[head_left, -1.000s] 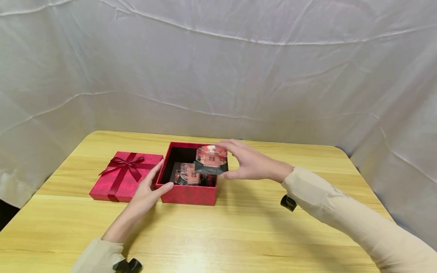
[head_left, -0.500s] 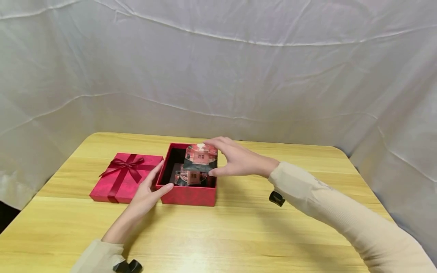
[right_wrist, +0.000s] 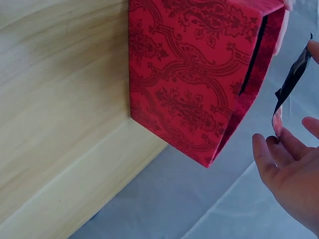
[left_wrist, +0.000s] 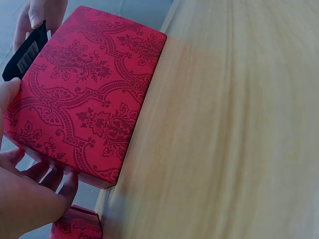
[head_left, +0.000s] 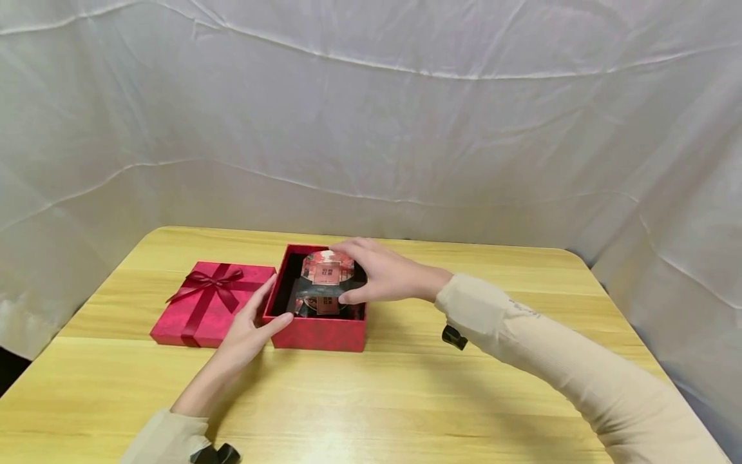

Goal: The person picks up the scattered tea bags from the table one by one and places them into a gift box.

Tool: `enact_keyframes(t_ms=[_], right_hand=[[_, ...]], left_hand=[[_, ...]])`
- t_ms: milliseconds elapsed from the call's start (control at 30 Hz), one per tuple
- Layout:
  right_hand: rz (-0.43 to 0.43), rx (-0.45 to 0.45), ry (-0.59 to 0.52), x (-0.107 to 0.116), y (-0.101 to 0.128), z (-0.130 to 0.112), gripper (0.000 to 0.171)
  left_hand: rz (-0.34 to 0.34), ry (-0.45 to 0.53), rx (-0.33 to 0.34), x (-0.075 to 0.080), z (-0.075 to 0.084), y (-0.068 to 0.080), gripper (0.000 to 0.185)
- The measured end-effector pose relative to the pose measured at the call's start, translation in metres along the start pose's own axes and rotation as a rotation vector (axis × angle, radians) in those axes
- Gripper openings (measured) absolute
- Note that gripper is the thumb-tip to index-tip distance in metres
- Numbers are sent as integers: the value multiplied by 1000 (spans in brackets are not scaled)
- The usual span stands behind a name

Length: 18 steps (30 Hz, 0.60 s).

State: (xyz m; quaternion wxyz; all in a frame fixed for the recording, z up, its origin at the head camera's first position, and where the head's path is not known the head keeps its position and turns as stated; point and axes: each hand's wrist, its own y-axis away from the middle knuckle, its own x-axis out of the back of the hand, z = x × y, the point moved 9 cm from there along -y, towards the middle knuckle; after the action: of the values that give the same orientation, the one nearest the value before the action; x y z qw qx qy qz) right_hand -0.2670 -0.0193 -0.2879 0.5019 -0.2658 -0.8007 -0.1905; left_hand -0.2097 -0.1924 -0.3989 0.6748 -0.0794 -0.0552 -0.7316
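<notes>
Packet (head_left: 328, 269) lowered into red box (head_left: 317, 332) — right hand (head_left: 379, 278) pinching | label unreadable

Open box (head_left: 317, 332) on table (head_left: 371, 399) (centre); lid (head_left: 211, 301) just left; packets (head_left: 326, 285) inside box.

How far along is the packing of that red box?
The lid is off, beside the box, and one packet already lies inside. The right hand holds a second packet over the opening; the left hand steadies the box's corner. Releasing it and closing the lid look left.
</notes>
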Motion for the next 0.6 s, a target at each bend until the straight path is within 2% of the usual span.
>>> enact_keyframes(t_ms=[367, 600], right_hand=[[-5, -21, 10, -8, -4, 3, 81], [-3, -17, 16, -8, -7, 4, 80]], left_hand=[[7, 0, 8, 0, -1, 1, 78], [-4, 33, 21, -1, -1, 0, 78]])
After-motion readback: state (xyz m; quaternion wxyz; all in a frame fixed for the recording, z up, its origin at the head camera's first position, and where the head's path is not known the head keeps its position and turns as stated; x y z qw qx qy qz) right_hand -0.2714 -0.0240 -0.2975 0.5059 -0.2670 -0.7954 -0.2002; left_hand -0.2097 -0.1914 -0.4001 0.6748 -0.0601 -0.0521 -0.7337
